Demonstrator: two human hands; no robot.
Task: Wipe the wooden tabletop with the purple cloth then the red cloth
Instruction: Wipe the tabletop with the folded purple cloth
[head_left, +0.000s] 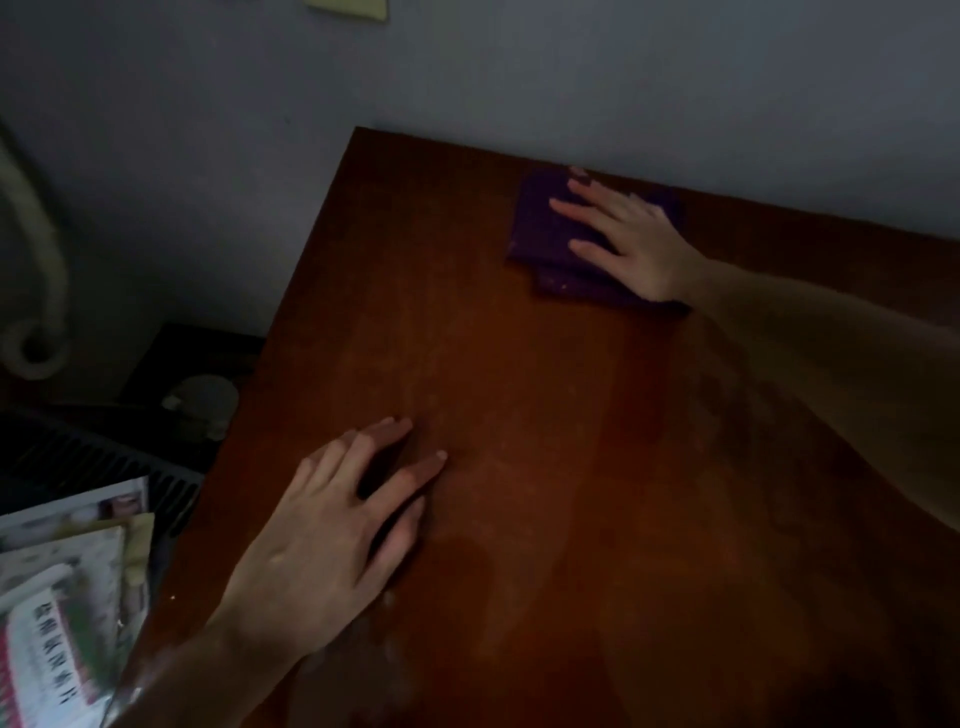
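Head view: purple cloth (550, 234) folded flat at 1 o'clock on the wooden tabletop (519, 467), near the back edge by the wall, right hand (631, 236) pressing it with fingers spread straight. Left hand (337, 525) rests flat at 7 o'clock, fingers loosely spread, holding nothing; red cloth not visible. Risk: cloth could unfold or bunch under uneven pressure, or the near-left area gets skipped under the bracing hand; printed packets (62, 597) sit off the left edge
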